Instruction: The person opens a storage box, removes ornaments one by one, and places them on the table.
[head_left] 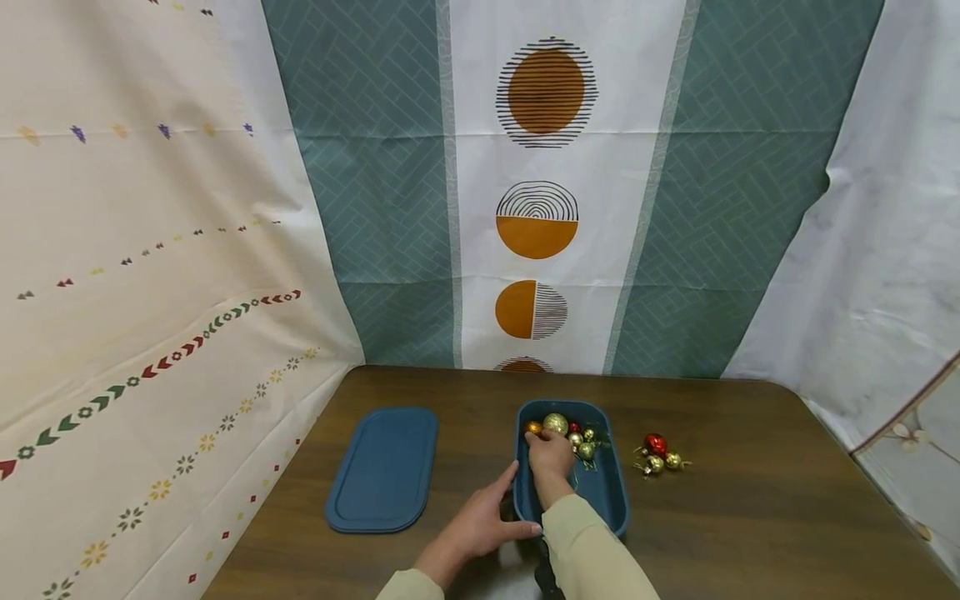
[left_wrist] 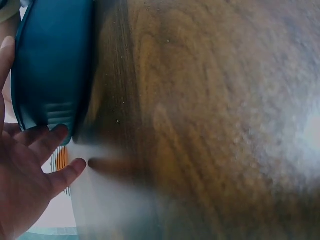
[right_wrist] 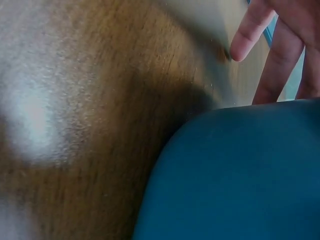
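Note:
A dark blue container stands on the table with several small ornament balls inside its far end. My right hand reaches into the container. Its fingertips pinch an orange ornament ball beside a large gold glitter ball. At the near left corner, my left hand rests against the container, fingers spread along the side and thumb along the near edge. The left wrist view shows fingers of this hand at the container's end wall. Fingers appear past the container wall in the right wrist view.
A flat blue lid lies on the table to the left. Right of the container, a red ball and a few gold balls sit in a small group. Patterned cloths hang behind the table and along its sides.

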